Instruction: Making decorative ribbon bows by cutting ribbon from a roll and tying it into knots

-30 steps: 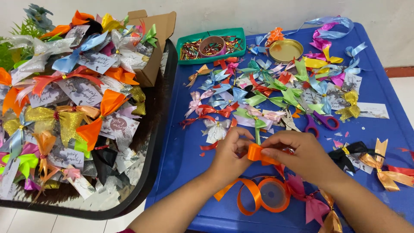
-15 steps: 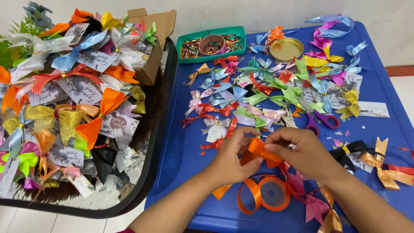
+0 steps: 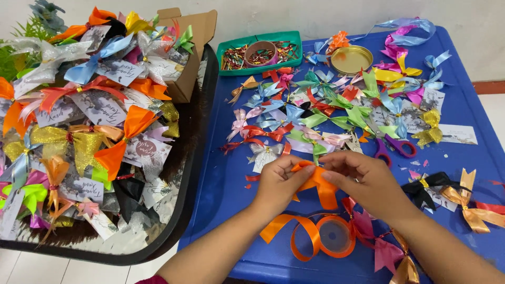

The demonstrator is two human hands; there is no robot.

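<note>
1. Nearest, the orange ribbon spool (image 3: 330, 235) lies flat on the blue table (image 3: 226, 184), just this side of the hands, with a loose curl of ribbon trailing off it toward the table's front edge. My judgement: a tug on that tail could drag the spool or roll it off the edge.
2. Just beyond the spool, the left hand (image 3: 279, 184) and the right hand (image 3: 368, 181) meet over an orange ribbon bow (image 3: 318, 181). Both are curled nearly closed, thumbs and fingertips pinching the folded loops from either side. If either pinch slackens, the loops would likely spring open and the fold would be lost.
3. Right of the spool and touching the right wrist, pink and gold bows (image 3: 379, 247) crowd the forearm; a sweep of the arm could snag them.
4. Farther from the spool, purple-handled scissors (image 3: 392, 147) lie among the scattered finished bows (image 3: 315, 113). A blind reach could meet the blades.
5. Farthest from the spool, the green tray (image 3: 231, 44) of small ties sits at the table's back; reaching over the bow pile risks scattering it.
6. Left of the spool, the black tray (image 3: 194, 173) heaped with tagged bows overhangs nothing I can tell.
</note>
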